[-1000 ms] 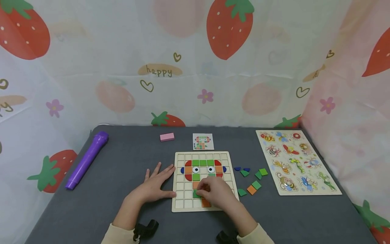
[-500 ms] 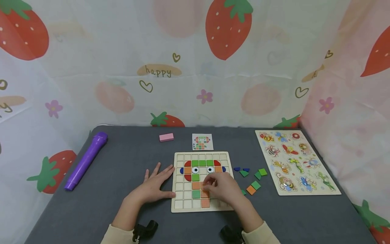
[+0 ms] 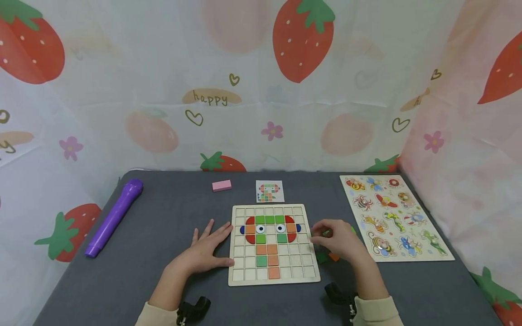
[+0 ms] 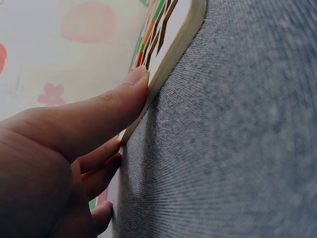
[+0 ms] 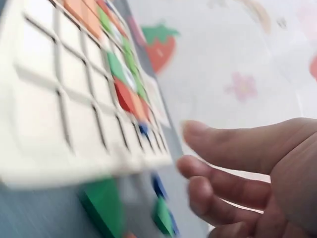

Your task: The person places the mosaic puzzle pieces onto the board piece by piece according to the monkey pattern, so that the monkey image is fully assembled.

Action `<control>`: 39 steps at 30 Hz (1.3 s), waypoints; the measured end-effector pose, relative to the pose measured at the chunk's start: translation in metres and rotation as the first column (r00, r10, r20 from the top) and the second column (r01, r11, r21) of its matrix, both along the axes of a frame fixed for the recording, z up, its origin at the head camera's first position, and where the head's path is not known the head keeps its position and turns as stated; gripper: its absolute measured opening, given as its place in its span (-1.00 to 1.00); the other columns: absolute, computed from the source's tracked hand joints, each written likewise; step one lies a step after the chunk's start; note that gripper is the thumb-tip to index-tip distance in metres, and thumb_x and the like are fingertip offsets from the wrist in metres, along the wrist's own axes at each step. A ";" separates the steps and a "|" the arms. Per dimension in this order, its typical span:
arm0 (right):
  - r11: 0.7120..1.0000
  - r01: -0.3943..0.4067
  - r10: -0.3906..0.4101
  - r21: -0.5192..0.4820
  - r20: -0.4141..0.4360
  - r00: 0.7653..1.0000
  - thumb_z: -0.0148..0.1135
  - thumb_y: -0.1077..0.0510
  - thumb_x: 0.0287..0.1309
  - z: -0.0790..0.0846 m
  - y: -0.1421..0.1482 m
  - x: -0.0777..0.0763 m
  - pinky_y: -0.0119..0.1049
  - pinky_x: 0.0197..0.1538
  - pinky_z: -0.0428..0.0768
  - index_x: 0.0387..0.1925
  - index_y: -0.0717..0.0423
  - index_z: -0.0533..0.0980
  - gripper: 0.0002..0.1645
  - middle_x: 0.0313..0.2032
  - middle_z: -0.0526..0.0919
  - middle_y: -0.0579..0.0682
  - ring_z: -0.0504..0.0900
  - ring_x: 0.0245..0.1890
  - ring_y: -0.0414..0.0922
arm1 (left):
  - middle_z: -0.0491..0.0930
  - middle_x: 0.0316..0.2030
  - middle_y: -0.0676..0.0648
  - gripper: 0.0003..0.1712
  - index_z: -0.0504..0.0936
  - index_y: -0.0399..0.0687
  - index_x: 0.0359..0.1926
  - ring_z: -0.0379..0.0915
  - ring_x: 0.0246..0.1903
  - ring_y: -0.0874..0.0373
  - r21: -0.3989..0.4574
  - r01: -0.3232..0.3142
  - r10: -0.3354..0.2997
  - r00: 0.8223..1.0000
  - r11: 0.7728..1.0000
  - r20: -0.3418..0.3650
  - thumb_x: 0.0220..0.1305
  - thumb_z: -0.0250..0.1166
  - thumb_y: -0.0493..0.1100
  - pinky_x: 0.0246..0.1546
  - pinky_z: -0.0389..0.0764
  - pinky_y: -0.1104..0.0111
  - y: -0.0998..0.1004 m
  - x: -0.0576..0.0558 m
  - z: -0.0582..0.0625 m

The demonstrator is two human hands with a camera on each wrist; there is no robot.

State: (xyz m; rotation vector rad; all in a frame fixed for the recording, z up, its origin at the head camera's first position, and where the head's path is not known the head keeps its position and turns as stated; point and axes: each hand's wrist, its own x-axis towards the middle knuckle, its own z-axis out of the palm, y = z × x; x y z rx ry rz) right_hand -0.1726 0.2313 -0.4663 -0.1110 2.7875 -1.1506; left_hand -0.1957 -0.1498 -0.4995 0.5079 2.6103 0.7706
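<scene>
A wooden grid board (image 3: 299, 272) lies in the middle of the table, with red, orange, green and blue tiles and two eye tiles set in some of its cells. My left hand (image 3: 204, 253) rests on the table with its fingers spread. Its thumb and fingertips touch the board's left edge, as the left wrist view shows. Just past the board's right edge, my right hand (image 3: 336, 237) hovers over loose pieces, fingers loosely bent and holding nothing. Near it lie a green piece (image 5: 104, 206), a smaller green piece (image 5: 162, 216) and an orange tile (image 3: 333, 256); my hand hides others.
Behind the board lies a small pattern card (image 3: 270, 191), with a pink block (image 3: 221, 186) to its left. A purple microphone-shaped stick (image 3: 114, 217) lies at the left edge. A board of insect pictures (image 3: 397, 217) lies at the right.
My right hand has moved from the lower middle of the board to the right, over the loose pieces, uncovering the green and orange tiles beneath it. The left hand has stayed in place.
</scene>
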 end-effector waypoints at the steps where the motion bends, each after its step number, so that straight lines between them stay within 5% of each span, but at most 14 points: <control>1: 1.000 -0.008 0.008 0.001 0.003 1.000 0.44 0.12 0.19 0.000 0.009 0.001 -0.25 -0.32 0.58 -0.08 0.09 0.69 -0.73 -0.25 0.71 -0.06 0.63 -0.32 -0.16 | 0.04 0.59 0.00 0.16 0.12 0.10 0.59 -0.49 0.59 -0.23 0.000 0.000 0.000 1.000 1.000 0.002 0.09 0.49 0.27 0.42 -0.51 -0.34 0.000 0.000 0.000; 8: 0.999 -0.054 0.054 -0.010 0.067 0.996 0.47 0.15 0.15 0.002 0.055 0.004 -0.21 -0.20 0.63 0.00 0.15 0.66 -0.62 -0.12 0.73 0.05 0.68 -0.21 -0.08 | 0.04 0.59 -0.01 0.17 0.12 0.10 0.59 -0.50 0.59 -0.23 0.003 -0.003 0.003 1.000 1.000 0.006 0.08 0.49 0.28 0.42 -0.51 -0.33 -0.001 0.000 -0.001; 16: 0.992 -0.121 0.123 -0.021 0.154 0.981 0.54 0.31 -0.05 0.003 0.067 0.008 -0.19 -0.18 0.62 0.02 0.24 0.64 -0.49 -0.09 0.72 0.13 0.66 -0.21 -0.07 | 0.04 0.59 0.00 0.16 0.12 0.10 0.59 -0.50 0.59 -0.23 0.005 -0.013 0.012 1.000 1.000 0.006 0.08 0.50 0.26 0.43 -0.52 -0.32 -0.003 0.001 -0.001; 23: 0.989 -0.078 0.052 0.124 0.200 0.978 0.54 0.35 -0.13 -0.003 0.064 0.005 -0.10 -0.13 0.55 -0.05 0.02 0.70 -0.49 -0.17 0.71 -0.04 0.62 -0.20 -0.11 | 0.04 0.59 0.00 0.16 0.12 0.10 0.59 -0.51 0.59 -0.22 0.010 -0.012 0.012 1.000 1.000 0.011 0.09 0.49 0.26 0.43 -0.52 -0.32 -0.002 0.001 0.000; 39: 0.982 -0.018 -0.014 0.186 0.168 0.986 0.53 0.30 -0.02 -0.002 0.054 0.005 -0.15 -0.23 0.55 -0.21 0.10 0.66 -0.72 -0.27 0.63 0.04 0.54 -0.27 -0.06 | 0.04 0.59 -0.01 0.15 0.12 0.09 0.59 -0.51 0.59 -0.24 0.009 -0.002 0.002 1.000 1.000 0.004 0.10 0.49 0.26 0.42 -0.53 -0.33 0.000 0.000 0.001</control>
